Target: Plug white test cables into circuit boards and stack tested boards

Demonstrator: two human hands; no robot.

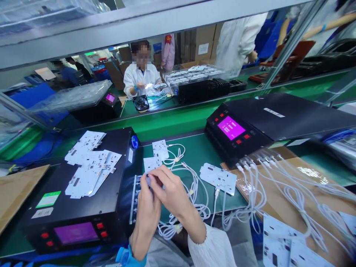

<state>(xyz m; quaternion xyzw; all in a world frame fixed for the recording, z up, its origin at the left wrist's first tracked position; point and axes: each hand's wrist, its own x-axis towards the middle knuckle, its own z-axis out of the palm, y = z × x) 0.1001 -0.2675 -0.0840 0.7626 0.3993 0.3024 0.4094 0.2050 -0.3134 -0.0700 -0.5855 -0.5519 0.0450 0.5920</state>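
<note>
My left hand (147, 211) and my right hand (172, 187) meet fingertip to fingertip in front of the left tester box. Both are closed in a pinch; whatever lies between the fingers is mostly hidden and too small to name. Just beyond my fingers, a white circuit board (152, 163) lies on the green mat, partly covered by them. Behind it is another white board (160, 149) with a cable plugged in. Coiled white cables (194, 185) spread to the right of my hands. Farther right, a white board (218, 178) has a cable attached at its lower edge.
A black tester box (111, 193) with stacked white boards (91, 167) stands left. Another black box (230, 129) with a lit pink screen stands right, many cables plugged in. Boards (280, 237) lie lower right. A metal shelf beam (139, 27) crosses above; a person sits opposite.
</note>
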